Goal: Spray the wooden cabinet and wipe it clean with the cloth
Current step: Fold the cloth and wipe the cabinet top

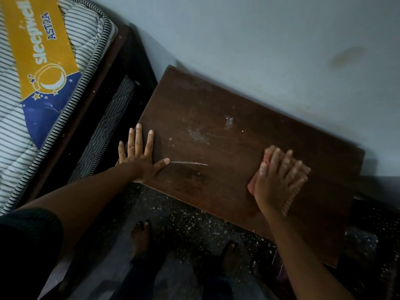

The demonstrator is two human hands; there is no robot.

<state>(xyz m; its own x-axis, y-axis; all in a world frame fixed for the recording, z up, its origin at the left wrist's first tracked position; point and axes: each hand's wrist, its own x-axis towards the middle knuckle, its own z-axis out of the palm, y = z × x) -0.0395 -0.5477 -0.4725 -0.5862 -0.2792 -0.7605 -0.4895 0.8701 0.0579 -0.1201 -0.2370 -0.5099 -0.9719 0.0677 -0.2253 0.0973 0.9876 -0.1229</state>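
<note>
The dark brown top of the wooden cabinet (227, 161) fills the middle of the view, pushed against the wall. White dust specks and a pale streak mark its centre. My left hand (140, 156) lies flat with fingers spread on the cabinet's left edge, holding nothing. My right hand (279, 178) presses flat on a pink cloth (252, 186) near the right part of the top; the cloth shows under the palm and fingers. No spray bottle is visible.
A striped mattress (91, 46) with a yellow and blue label lies on a dark bed frame (121, 61) at the left, close to the cabinet. A pale wall (270, 40) runs behind. My bare feet (140, 237) stand on speckled dark floor (194, 226).
</note>
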